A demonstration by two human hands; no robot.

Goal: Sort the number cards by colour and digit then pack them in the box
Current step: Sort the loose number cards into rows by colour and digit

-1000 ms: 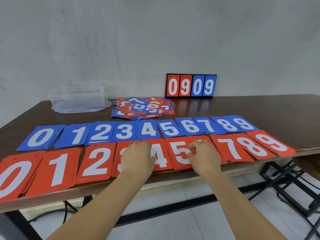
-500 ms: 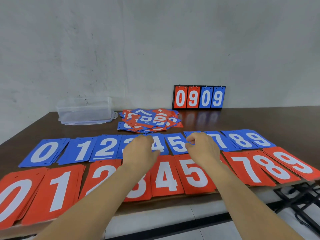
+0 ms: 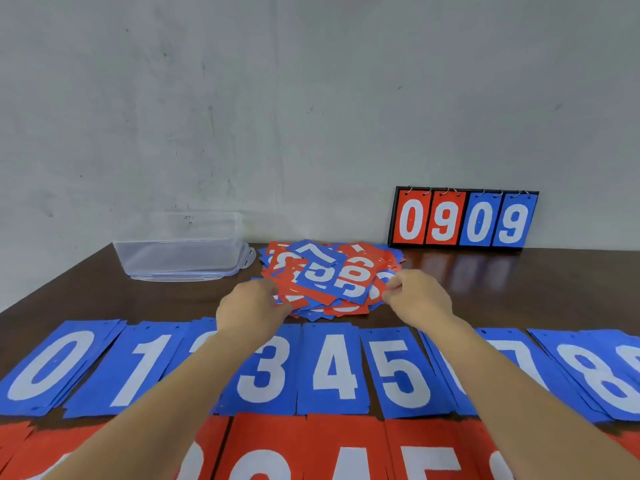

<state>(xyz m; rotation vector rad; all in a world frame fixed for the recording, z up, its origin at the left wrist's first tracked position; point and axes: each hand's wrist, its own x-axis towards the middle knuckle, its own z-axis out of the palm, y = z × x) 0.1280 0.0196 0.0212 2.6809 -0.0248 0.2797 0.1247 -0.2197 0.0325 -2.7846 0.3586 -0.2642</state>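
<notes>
A loose heap of mixed red and blue number cards (image 3: 329, 278) lies at the middle back of the dark wooden table (image 3: 519, 289). My left hand (image 3: 251, 308) is at the heap's left edge, fingers curled onto the cards there. My right hand (image 3: 417, 297) is at its right edge and pinches the cards' rim. Nearer me runs a row of blue card stacks (image 3: 332, 365) from 0 to 8, my forearms covering the 2 and 6. Below it a row of red card stacks (image 3: 304, 448) is cut off by the frame. A clear plastic box (image 3: 180, 254) stands at the back left.
A small flip scoreboard (image 3: 462, 218) reading 0909 stands against the wall at the back right. The grey wall closes off the table's far side. Bare tabletop shows to the right of the heap and in front of the clear box.
Both hands have left the red row near the front edge and reached forward over the blue row to the mixed heap. The view has tilted up and moved closer.
</notes>
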